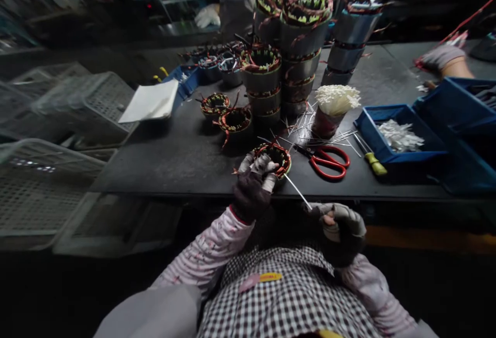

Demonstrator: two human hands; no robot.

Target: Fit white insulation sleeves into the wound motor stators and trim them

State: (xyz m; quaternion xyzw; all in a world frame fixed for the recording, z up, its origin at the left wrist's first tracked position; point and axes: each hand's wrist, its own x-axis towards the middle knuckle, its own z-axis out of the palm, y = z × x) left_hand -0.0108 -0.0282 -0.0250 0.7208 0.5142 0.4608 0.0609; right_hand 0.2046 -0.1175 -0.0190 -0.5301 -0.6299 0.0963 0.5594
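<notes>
At the table's front edge stands a small motor stator (285, 161) with copper windings and a pale green rim. My left hand (253, 185), in a dark glove with taped fingers, is closed on its near left side, fingertips over the rim. A thin white cord (297, 191) runs taut from the stator's right side down to my right hand (341, 227). That hand, also gloved and taped, pinches the cord's end just off the table edge. Red-handled scissors (329, 162) lie right of the stator, beside loose white strands (300, 126).
Stacked stators (302, 33) rise behind. A cup of white sticks (329, 113), a yellow-handled screwdriver (374, 163) and a blue bin of white pieces (401, 136) are to the right. White crates (42, 188) stand left. Other people's gloved hands (208, 16) show across the table.
</notes>
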